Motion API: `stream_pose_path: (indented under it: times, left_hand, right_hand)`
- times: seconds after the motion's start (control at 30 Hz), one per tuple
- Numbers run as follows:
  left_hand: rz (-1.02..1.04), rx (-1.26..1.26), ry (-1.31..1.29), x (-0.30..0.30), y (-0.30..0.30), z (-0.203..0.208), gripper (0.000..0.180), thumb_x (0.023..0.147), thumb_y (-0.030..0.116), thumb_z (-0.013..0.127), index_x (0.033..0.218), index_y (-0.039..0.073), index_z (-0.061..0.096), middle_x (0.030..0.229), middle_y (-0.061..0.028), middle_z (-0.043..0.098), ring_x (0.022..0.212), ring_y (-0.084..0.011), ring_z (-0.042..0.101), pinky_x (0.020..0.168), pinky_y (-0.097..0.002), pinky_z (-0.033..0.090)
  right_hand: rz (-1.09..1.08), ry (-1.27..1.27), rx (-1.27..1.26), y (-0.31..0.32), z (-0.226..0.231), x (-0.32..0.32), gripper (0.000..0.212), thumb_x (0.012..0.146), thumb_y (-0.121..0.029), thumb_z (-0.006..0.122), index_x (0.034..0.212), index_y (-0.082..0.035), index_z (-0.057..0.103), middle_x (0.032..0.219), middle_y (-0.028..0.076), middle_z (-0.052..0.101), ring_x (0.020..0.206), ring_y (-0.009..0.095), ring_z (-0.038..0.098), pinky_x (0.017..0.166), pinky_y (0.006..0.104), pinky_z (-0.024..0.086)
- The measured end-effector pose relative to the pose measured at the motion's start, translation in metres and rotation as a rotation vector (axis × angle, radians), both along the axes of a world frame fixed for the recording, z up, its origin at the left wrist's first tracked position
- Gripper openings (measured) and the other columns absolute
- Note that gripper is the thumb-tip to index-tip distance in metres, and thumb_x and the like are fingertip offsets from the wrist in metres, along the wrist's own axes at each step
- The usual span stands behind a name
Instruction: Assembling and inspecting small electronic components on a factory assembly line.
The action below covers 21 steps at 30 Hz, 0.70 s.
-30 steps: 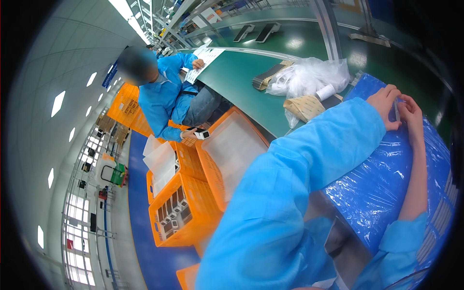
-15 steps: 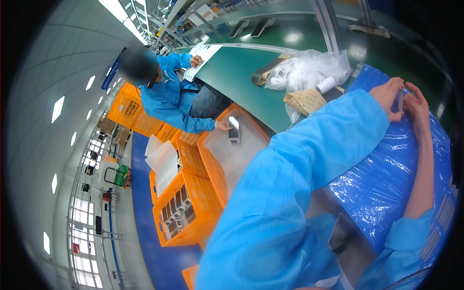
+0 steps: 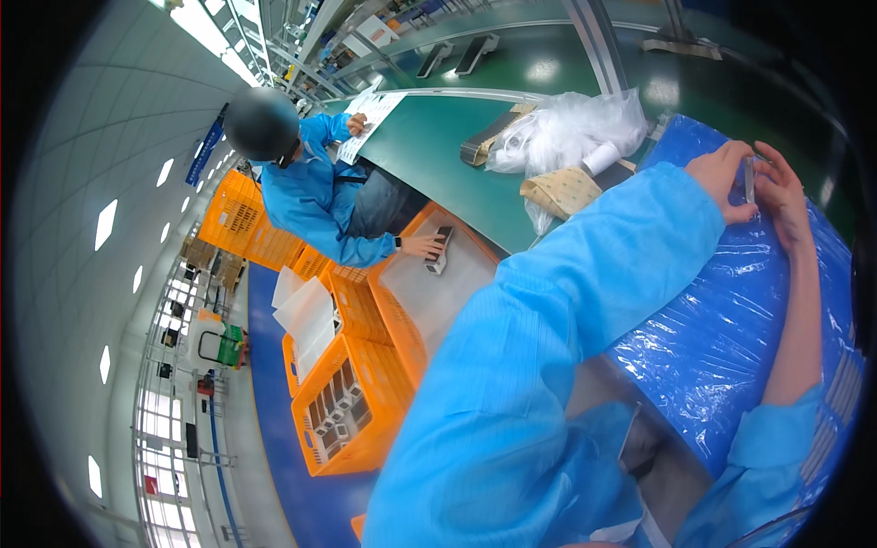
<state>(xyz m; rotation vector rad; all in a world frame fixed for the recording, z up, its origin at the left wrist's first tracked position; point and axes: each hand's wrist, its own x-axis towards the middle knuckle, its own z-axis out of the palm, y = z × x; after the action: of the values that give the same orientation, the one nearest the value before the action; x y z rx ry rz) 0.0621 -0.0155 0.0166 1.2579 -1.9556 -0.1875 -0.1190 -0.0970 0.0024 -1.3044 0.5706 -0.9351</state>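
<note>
At the right, my left hand [image 3: 720, 181] and my right hand [image 3: 784, 196] meet over a blue plastic-wrapped surface [image 3: 699, 338]. Between them stands a small, narrow grey piece [image 3: 749, 180], seen edge-on; its kind is unclear. My left thumb and fingers close around one side of it. The fingers of my right hand are bent against its other side, and the fingertips are partly hidden. Both my arms wear light blue sleeves.
A co-worker in blue handles a dark-and-silver block [image 3: 438, 251] over a lined orange crate [image 3: 416, 320]. Another orange crate [image 3: 365, 438] holds several similar blocks. On the green table [image 3: 429, 128] lie clear plastic bags [image 3: 585, 128], a brown paper wrap [image 3: 559, 192] and a white roll [image 3: 600, 158].
My view has shifted slightly. Both my hands stay around the narrow grey piece, my right fingers a little more spread. The co-worker's hand has moved further over the block in the crate.
</note>
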Motion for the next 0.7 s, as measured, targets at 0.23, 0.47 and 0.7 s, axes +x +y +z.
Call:
stream_pose_path:
  times: [0.23,0.47,0.7]
  left_hand:
    - [-0.007,-0.026,0.041,-0.003,-0.003,-0.004,0.081,0.066,0.019,0.082,0.134,0.005,0.040,0.125,-0.0176,0.055,0.099,-0.0330,0.065,0.086,-0.0389,0.053]
    - [-0.053,-0.017,0.002,-0.004,0.000,0.004,0.082,0.067,0.012,0.082,0.136,0.009,0.039,0.127,-0.0153,0.056,0.098,-0.0326,0.065,0.086,-0.0390,0.053]
    - [-0.046,0.053,0.004,-0.011,0.009,0.010,0.076,0.068,0.013,0.082,0.134,0.009,0.042,0.125,-0.0150,0.057,0.095,-0.0309,0.066,0.083,-0.0390,0.054]
  right_hand:
    - [0.057,-0.085,0.075,0.007,0.004,-0.004,0.068,0.074,-0.004,0.069,0.137,-0.004,0.045,0.113,0.010,0.059,0.097,0.018,0.063,0.091,0.0304,0.049]
    - [0.086,-0.098,0.100,0.007,0.007,-0.007,0.067,0.073,-0.003,0.068,0.136,-0.005,0.046,0.116,0.011,0.058,0.098,0.020,0.063,0.093,0.0322,0.049]
    - [0.089,-0.094,0.086,0.008,0.002,-0.006,0.063,0.074,-0.006,0.064,0.135,-0.007,0.048,0.112,0.008,0.060,0.097,0.019,0.062,0.090,0.0306,0.048]
